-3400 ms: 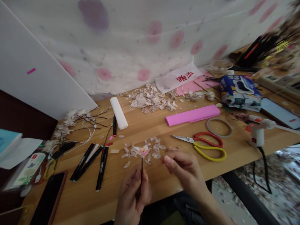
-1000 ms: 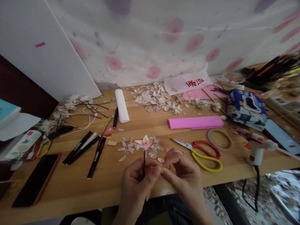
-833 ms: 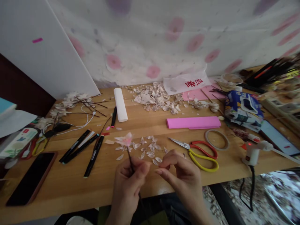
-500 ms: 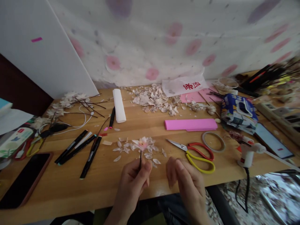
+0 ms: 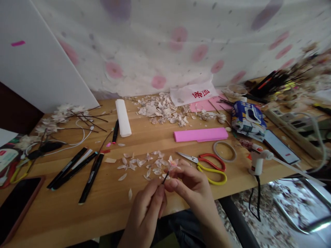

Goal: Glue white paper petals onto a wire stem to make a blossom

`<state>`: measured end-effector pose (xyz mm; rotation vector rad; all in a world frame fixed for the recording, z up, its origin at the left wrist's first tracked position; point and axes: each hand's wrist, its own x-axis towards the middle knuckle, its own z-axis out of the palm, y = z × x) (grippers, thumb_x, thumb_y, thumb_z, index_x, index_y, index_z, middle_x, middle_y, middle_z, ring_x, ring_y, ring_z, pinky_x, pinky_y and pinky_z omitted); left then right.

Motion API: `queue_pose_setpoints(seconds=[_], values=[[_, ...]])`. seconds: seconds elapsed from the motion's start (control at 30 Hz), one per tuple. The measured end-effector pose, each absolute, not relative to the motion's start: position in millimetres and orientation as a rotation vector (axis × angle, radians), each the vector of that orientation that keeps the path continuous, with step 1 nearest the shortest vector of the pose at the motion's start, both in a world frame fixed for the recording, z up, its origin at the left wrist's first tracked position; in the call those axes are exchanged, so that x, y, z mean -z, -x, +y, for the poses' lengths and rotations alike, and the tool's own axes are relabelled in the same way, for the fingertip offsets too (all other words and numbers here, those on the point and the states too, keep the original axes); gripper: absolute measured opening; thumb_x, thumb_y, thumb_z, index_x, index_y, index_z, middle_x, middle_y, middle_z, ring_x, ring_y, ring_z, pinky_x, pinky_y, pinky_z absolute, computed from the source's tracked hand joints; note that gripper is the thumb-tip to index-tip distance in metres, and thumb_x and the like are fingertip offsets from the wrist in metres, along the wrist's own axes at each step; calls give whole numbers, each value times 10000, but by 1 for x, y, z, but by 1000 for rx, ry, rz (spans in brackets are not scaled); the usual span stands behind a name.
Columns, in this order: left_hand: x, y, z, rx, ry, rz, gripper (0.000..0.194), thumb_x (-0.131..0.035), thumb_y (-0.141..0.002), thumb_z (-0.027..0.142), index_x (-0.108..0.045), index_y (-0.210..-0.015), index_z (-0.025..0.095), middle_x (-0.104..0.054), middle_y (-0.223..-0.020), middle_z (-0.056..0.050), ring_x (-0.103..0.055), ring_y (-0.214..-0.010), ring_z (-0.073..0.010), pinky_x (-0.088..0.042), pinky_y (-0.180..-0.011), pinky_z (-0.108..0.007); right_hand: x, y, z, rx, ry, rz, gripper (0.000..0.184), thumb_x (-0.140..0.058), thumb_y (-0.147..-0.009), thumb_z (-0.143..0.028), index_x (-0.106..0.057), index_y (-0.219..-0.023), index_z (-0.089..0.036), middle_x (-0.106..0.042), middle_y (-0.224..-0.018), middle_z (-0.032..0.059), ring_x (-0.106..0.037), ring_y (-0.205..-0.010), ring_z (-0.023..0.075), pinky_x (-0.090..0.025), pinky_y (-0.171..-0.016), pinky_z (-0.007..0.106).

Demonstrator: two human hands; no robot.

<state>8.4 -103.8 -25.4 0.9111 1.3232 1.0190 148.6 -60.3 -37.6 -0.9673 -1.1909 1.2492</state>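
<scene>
My left hand pinches the thin dark stem of a small artificial flower with pale pink petals. The flower tilts slightly to the right over the table. My right hand curls in from the right, its fingers against the flower's right side and its thumb just below the petals. Those fingers partly hide the flower's lower edge. Loose pale petals lie scattered on the wood beyond both hands, and a single petal rests nearer my left hand. Scissors with red and yellow handles lie beyond my right hand.
Black markers and a phone are on the left. A pink paper roll, a white roll and a heap of petals lie farther back. On the right are a tape ring, a glue gun and a wipes pack.
My right hand has moved left and up to the flower. The flower has tilted to the right in my left hand. A single petal now lies near my left hand. The view has shifted right.
</scene>
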Motion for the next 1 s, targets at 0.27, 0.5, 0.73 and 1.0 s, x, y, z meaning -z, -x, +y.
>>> queue_pose_setpoints(seconds=[0.27,0.5,0.73,1.0], values=[[25,-12,-105,-998,-1129,1275,348,-562,-992,479,-755,-863,220,-498,-548,30,-460,-508,-153,-321,-538,-299,31,-152,-63,-1250,1022,-1159,324,-789,-881,-461,-750,-645,-243,-638,-641,2,-586,-688,160,-492,-673,281],[31,-20,-113,-1108,-1278,1325,244,-590,-976,350,-802,-888,268,-571,-546,13,-503,-489,-168,-366,-541,-292,30,-156,-68,-1148,1029,-1115,368,-796,-862,-475,-744,-583,-241,-617,-604,5,-564,-642,156,-474,-604,280],[33,-23,-117,-1196,-1295,1362,211,-619,-943,288,-829,-922,291,-577,-554,9,-500,-484,-179,-445,-636,-302,34,-157,-71,-1197,999,-1100,321,-789,-880,-448,-771,-635,-241,-622,-651,12,-567,-658,155,-489,-603,282],[33,-16,-111,-1082,-1314,1343,253,-553,-999,331,-780,-904,276,-610,-579,3,-527,-503,-168,-390,-545,-281,33,-160,-68,-1277,917,-1123,127,-857,-825,-426,-839,-797,-304,-728,-760,19,-647,-750,176,-521,-682,290]])
